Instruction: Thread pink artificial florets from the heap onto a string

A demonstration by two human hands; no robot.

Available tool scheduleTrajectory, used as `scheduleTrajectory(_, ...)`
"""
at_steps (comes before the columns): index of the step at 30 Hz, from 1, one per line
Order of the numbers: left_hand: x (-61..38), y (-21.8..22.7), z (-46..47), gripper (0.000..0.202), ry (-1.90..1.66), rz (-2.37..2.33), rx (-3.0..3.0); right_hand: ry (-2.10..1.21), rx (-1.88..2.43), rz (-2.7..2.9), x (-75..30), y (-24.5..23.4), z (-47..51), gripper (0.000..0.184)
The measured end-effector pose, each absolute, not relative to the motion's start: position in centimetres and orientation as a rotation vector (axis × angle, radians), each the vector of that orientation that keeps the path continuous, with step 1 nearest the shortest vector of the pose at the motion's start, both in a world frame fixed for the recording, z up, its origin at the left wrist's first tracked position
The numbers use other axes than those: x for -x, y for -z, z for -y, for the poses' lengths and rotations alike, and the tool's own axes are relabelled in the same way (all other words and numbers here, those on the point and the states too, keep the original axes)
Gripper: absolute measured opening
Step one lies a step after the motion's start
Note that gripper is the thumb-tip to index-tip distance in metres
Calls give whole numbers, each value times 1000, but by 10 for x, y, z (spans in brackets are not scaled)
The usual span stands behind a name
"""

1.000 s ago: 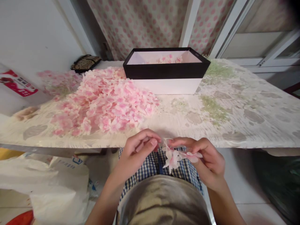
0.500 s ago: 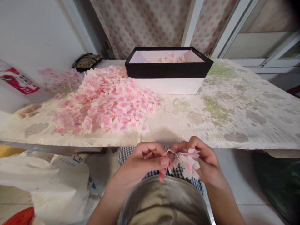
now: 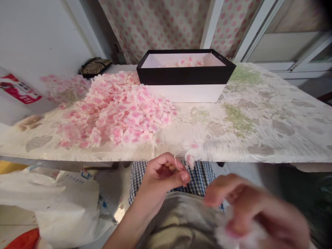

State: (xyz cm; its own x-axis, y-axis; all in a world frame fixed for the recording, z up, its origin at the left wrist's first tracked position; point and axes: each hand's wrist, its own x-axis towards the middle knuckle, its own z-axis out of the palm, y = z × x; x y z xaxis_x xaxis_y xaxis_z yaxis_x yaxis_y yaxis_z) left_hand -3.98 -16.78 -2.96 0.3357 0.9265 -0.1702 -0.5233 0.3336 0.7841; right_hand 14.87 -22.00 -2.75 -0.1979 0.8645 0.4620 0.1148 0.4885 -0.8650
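Head view, left hand (image 3: 163, 175) pinching thin strand (image 3: 175, 160), ruffled petals (image 3: 124, 109).

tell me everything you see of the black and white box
The box has a broad black band around its top, white lower wall and white inside; it looks like cardboard. It tapers downward, standing upright and open-topped on the patterned tablecloth. Pink flowers show inside. The pink flower pile hides its lower left front corner; whether they touch is unclear.
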Motion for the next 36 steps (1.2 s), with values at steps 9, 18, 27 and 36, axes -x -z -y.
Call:
scheduleTrajectory(9, 37, 32, 176, 22, -1066, -646, -653, -601, 838, 1768, -114, 48, 209, 37)
scheduleTrajectory(18, 35, 34, 177, 22, -1072, -657, -690, -651, 815, 1727, -116, 49, 207, 36)
scheduleTrajectory(27, 34, 39, 179, 22, -1068, -620, -760, -585, 833, 1755, -117, 54, 212, 38)
scheduleTrajectory(36, 42, 33, 180, 26, -979, -656, -901, -545, 875, 1780, -120, 60, 217, 41)
